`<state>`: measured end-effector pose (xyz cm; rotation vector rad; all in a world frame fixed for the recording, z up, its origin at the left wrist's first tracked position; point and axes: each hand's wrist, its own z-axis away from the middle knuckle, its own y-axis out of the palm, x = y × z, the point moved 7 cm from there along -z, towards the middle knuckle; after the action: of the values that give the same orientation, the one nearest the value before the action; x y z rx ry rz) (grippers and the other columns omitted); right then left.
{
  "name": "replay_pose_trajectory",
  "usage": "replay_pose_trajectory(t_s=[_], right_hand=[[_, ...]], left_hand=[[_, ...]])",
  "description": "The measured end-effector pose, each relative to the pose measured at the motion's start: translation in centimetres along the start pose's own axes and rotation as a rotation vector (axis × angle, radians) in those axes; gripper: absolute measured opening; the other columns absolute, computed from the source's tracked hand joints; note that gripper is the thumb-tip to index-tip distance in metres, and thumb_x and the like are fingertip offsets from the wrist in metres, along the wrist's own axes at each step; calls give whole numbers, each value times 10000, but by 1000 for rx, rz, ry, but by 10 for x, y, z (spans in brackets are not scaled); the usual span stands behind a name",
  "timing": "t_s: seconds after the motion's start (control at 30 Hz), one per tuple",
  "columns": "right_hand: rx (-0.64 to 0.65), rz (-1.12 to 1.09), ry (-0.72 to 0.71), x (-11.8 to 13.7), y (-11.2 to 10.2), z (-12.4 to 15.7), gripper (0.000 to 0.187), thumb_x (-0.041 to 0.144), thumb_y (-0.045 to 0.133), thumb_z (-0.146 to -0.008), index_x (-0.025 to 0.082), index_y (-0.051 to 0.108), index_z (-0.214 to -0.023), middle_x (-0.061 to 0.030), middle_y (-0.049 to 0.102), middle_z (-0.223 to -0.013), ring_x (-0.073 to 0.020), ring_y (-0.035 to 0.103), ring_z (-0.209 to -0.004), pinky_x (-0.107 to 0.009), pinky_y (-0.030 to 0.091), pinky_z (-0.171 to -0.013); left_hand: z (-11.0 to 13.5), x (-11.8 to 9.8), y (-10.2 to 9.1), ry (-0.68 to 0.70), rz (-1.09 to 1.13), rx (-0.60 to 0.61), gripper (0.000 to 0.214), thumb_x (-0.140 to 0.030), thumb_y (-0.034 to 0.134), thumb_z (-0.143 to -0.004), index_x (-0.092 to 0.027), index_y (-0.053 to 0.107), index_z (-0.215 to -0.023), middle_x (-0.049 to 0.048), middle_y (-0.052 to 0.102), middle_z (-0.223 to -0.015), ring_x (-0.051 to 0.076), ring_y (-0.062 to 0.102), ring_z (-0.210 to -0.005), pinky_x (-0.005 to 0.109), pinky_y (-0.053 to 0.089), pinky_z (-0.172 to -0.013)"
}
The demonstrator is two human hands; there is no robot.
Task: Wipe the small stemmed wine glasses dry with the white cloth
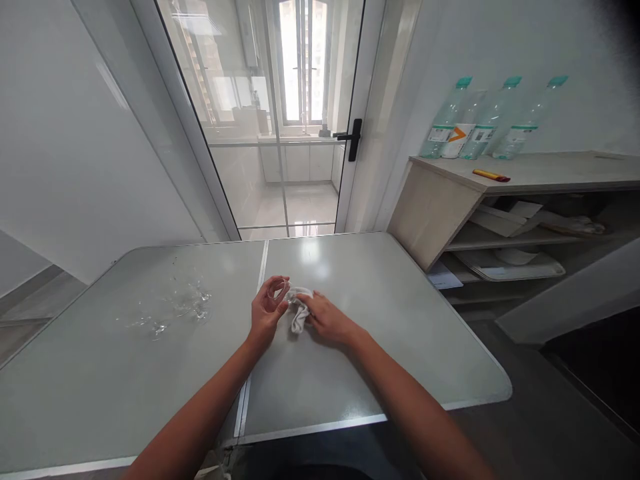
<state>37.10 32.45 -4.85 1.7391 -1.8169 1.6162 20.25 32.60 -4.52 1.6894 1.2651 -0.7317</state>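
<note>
My left hand point(267, 311) is closed around a small clear glass point(278, 289), held just above the grey table point(375, 320) near its middle seam. My right hand point(327, 319) grips a crumpled white cloth point(299, 308) and presses it against the glass's side. The two hands almost touch each other. To the left on the table stand several other clear glasses point(187, 301), hard to separate from one another.
A wooden shelf unit point(440, 207) stands at the right with three water bottles point(493, 120) and a red and yellow pen point(491, 175) on top, papers and trays below. A glass door point(280, 120) with a black handle point(354, 139) is behind the table.
</note>
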Motion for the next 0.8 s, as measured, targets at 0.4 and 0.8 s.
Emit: replay_pose_trajectory(t_s=[0.4, 0.8], right_hand=[[-546, -297, 364, -41, -26, 10, 156, 280, 613, -903, 208, 706, -1005, -28, 713, -915, -191, 602, -811, -278, 428, -777], [-305, -856, 603, -61, 12, 8, 412, 458, 856, -593, 136, 725, -815, -24, 657, -704, -149, 535, -615, -255, 395, -584]], left_hand=[[6, 2, 3, 61, -90, 89, 590, -343, 840, -802, -237, 568, -1316, 141, 604, -1341, 267, 603, -1260, 532, 477, -1135], [30, -13, 33, 430, -536, 464, 630, -187, 769, -851, -244, 463, -1399, 150, 620, -1297, 279, 597, -1250, 489, 544, -1018]])
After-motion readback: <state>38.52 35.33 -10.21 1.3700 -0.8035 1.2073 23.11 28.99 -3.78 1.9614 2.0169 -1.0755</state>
